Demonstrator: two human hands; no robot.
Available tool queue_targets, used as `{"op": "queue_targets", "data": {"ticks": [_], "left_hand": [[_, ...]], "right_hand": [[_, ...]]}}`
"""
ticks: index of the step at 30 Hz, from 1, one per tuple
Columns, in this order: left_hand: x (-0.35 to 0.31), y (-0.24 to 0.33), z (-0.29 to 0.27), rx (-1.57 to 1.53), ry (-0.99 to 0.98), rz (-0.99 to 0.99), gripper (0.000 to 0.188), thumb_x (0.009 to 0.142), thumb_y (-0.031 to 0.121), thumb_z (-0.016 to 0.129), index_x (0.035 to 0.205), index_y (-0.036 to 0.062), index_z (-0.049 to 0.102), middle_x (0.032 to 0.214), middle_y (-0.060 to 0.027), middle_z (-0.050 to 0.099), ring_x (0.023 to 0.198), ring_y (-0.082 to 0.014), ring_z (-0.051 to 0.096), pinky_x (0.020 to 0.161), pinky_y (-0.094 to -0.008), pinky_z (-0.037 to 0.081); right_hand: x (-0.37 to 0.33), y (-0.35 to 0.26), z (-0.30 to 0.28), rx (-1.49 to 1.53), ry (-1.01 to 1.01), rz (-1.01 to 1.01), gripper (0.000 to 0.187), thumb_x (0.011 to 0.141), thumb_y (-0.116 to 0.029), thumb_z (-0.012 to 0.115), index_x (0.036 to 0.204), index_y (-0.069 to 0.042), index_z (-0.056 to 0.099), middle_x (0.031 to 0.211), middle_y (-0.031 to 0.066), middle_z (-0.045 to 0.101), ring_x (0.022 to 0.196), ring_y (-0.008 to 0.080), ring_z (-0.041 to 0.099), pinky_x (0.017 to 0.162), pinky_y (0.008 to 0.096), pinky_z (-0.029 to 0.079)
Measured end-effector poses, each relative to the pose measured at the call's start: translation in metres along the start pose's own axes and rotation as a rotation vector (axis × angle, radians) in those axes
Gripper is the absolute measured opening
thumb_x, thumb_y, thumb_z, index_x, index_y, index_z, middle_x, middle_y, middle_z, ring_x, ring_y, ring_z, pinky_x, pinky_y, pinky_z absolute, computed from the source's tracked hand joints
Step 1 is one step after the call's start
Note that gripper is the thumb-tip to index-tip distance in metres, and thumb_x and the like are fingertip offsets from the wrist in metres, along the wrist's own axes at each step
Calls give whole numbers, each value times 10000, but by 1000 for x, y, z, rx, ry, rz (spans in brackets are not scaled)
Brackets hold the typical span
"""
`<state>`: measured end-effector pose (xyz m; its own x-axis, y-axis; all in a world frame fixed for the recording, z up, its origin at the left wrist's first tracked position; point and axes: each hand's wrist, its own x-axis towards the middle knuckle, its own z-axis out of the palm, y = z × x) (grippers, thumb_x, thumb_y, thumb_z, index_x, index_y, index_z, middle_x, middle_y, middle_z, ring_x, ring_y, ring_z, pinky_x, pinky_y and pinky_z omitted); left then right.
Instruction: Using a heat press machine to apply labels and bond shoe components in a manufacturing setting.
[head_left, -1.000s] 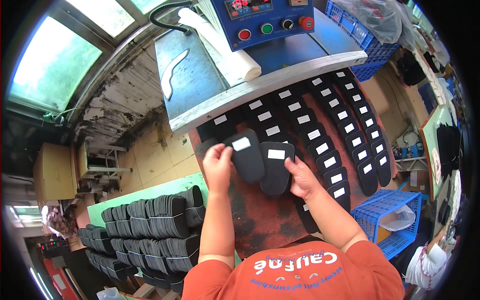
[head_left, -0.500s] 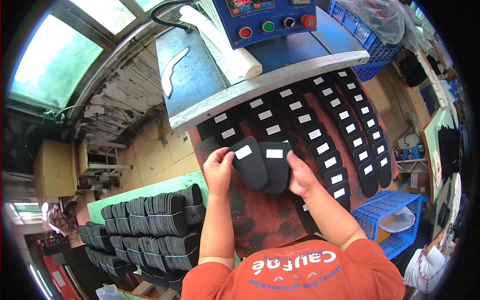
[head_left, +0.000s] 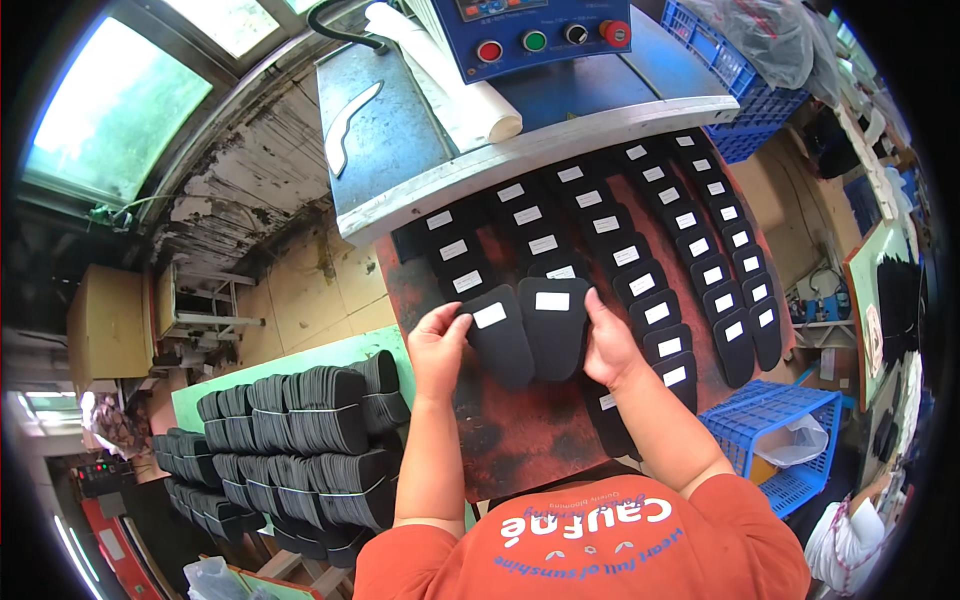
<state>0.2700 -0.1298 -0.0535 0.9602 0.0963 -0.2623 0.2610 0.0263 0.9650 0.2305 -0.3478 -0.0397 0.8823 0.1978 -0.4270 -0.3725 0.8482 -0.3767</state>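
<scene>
Two black insoles with white labels are held side by side over the reddish-brown board. My left hand (head_left: 437, 348) pinches the edge of the left insole (head_left: 506, 352) between thumb and fingers. With the thumb on its side edge, my right hand (head_left: 608, 346) grips the right insole (head_left: 556, 342); its fingers are partly hidden. The held pieces touch along their inner edges and slightly overlap. Beyond and to the right of them, rows of labelled black insoles (head_left: 640, 286) lie overlapping on the board (head_left: 530, 440).
A blue press machine (head_left: 560, 90) with buttons and a pale front bar stands at the far side. At left, a green table (head_left: 270, 365) bears tied bundles of black insoles (head_left: 320, 420). Blue crates (head_left: 770, 410) sit by the board's right side.
The two held insoles have shifted apart and overlap less, the right one now more upright. Another labelled insole shows on the board just beyond my left hand.
</scene>
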Motion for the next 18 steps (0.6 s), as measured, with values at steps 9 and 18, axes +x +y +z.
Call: {"op": "queue_targets", "data": {"ticks": [9,18], "left_hand": [[-36,-1,28,6,-135,56,273,799,73,667,1047,-15,592,865,-23,622,700,-66,550,577,-203,451],[-43,-31,-3,112,78,21,224,809,52,645,1013,-24,592,810,-20,622,628,-48,521,544,-195,435]], "right_hand": [[-10,22,-18,-136,50,-10,335,903,-169,545,1200,-36,469,1117,79,566,1036,189,551,904,348,454],[-36,0,-17,-5,-73,-10,462,965,-354,351,1225,15,449,1166,137,548,1056,242,558,908,379,461]]}}
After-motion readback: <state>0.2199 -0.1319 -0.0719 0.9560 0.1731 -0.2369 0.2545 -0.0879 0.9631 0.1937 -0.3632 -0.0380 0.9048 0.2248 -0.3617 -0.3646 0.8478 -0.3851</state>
